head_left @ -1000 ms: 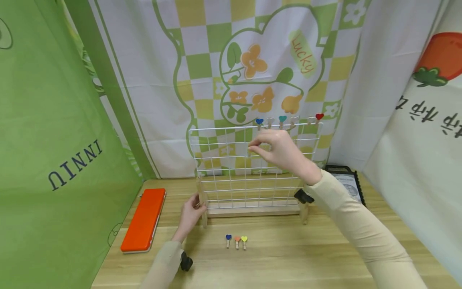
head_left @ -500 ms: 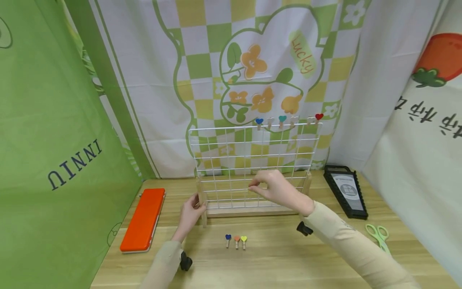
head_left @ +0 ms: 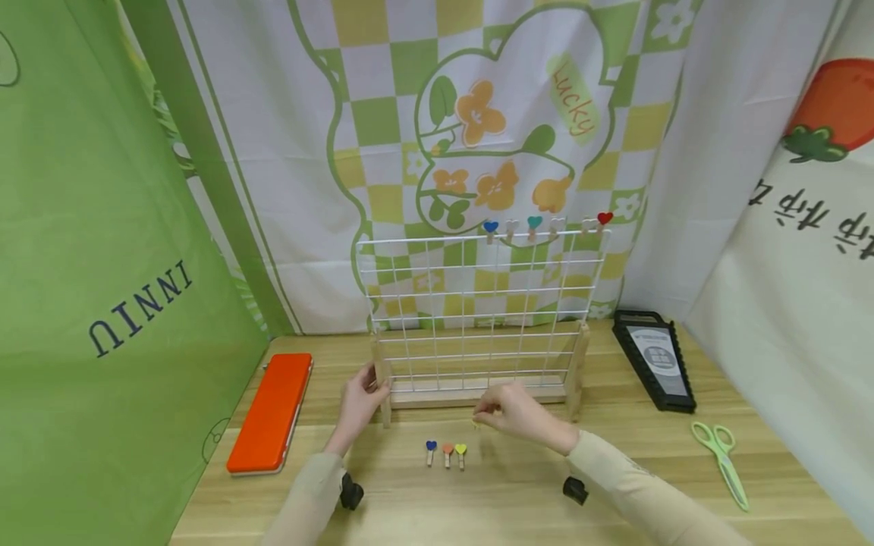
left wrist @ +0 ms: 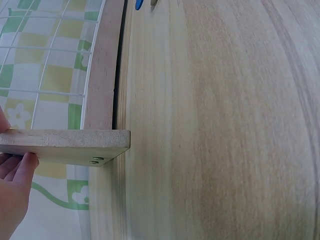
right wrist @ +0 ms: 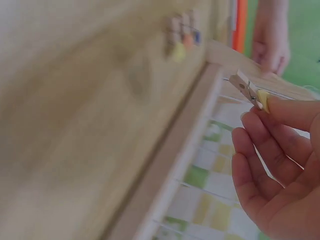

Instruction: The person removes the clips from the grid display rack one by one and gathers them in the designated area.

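My left hand point(head_left: 359, 400) grips the left wooden post point(left wrist: 70, 140) of a stand that holds a white wire grid point(head_left: 423, 240) upright. Between the thumb and fingertips of my right hand point(head_left: 517, 413) is a small wooden clothespin point(right wrist: 245, 87) with a yellow heart on it, low in front of the stand's base bar point(head_left: 437, 397). On the table lie three more heart clothespins: dark blue point(head_left: 431, 447), orange point(head_left: 447, 450) and yellow point(head_left: 460, 450). Several are clipped along the grid's top wire, among them blue point(head_left: 490, 227), teal point(head_left: 535, 223) and red point(head_left: 605, 218).
To the left lies an orange-red flat case point(head_left: 273, 413). A black tray-like holder point(head_left: 658, 360) with a printed label is at the back right, and light green scissors point(head_left: 722, 455) lie in front of it. Printed curtains point(head_left: 287, 189) enclose the table.
My right hand has come down from near the top of the grid to its base, uncovering the wires, the black holder and the scissors. My left hand stays on the post.
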`<state>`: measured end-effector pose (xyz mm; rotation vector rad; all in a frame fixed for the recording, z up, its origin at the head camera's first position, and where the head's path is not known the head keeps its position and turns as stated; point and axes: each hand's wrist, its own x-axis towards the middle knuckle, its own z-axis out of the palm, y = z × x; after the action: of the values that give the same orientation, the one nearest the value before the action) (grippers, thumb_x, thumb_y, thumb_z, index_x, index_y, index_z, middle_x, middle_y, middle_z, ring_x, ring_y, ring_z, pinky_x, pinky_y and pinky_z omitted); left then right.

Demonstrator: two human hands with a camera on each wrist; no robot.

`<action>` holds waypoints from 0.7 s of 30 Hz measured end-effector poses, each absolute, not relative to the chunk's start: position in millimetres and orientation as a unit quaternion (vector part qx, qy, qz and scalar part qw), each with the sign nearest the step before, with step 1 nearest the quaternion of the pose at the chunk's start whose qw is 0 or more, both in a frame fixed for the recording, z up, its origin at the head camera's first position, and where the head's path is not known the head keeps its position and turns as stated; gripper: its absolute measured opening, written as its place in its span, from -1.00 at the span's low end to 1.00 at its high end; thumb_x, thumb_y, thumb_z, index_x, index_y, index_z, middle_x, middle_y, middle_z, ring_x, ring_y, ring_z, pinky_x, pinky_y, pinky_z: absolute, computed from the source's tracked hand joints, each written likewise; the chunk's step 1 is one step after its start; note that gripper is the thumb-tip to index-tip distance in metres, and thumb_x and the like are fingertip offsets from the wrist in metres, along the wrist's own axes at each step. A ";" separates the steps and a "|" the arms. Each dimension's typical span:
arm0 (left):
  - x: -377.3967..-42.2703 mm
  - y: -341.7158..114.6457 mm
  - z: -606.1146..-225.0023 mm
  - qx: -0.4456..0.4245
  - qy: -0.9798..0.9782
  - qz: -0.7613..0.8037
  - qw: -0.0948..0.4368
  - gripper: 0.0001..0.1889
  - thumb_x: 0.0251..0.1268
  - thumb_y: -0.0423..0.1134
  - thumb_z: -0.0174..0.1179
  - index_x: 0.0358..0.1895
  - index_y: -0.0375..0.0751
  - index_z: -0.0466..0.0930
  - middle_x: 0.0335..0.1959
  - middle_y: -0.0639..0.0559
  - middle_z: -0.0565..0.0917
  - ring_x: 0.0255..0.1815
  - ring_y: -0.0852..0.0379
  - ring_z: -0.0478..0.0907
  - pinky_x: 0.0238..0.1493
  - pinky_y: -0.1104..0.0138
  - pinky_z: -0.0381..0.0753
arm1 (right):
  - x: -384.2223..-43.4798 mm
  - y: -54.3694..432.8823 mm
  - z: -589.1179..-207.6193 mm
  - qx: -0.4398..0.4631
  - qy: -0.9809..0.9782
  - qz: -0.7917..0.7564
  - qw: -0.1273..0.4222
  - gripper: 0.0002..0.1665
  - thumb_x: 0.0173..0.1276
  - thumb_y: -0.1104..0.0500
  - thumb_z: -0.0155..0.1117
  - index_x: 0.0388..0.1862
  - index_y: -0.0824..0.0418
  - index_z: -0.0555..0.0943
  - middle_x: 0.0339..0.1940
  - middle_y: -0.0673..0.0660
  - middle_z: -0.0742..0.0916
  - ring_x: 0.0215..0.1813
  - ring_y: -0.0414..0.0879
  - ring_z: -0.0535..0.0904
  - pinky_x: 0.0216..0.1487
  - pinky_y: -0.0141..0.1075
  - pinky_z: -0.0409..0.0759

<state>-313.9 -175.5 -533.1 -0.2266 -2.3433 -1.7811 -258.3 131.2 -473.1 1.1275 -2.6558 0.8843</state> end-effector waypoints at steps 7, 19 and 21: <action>-314.4 -175.2 -530.9 -0.071 -0.792 -0.600 0.092 -0.44 0.23 -0.51 0.19 0.32 -0.57 0.36 0.23 -0.50 0.54 0.25 -0.33 0.55 0.27 0.04 0.61 | -257.2 128.6 -502.4 0.351 -0.882 0.314 0.012 -0.94 0.28 0.30 0.38 -0.38 0.25 0.75 -0.46 0.09 0.80 -0.48 -0.39 0.60 -0.44 -0.63 0.60; -290.5 -167.4 -496.6 -0.077 -0.793 -0.597 0.089 -0.46 0.23 -0.58 0.15 0.30 -0.67 0.33 0.21 -0.57 0.51 0.25 -0.40 0.52 0.29 -0.09 0.56 | -257.8 128.6 -527.8 0.322 -0.884 0.337 -0.041 -0.90 0.33 0.24 0.34 -0.35 0.22 0.76 -0.43 0.05 0.81 -0.49 -0.47 0.49 -0.46 -0.59 0.54; -290.1 -167.5 -496.4 -0.076 -0.792 -0.600 0.089 -0.47 0.24 -0.58 0.15 0.30 -0.67 0.33 0.21 -0.57 0.51 0.25 -0.39 0.52 0.30 -0.08 0.56 | -258.7 128.7 -529.2 0.318 -0.885 0.338 -0.046 -0.89 0.34 0.23 0.34 -0.34 0.22 0.76 -0.43 0.04 0.81 -0.48 -0.48 0.48 -0.44 -0.59 0.54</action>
<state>-290.1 -167.5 -496.4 -0.2267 -2.3556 -1.7842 -258.7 128.7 -529.2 1.0312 -2.8638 1.0934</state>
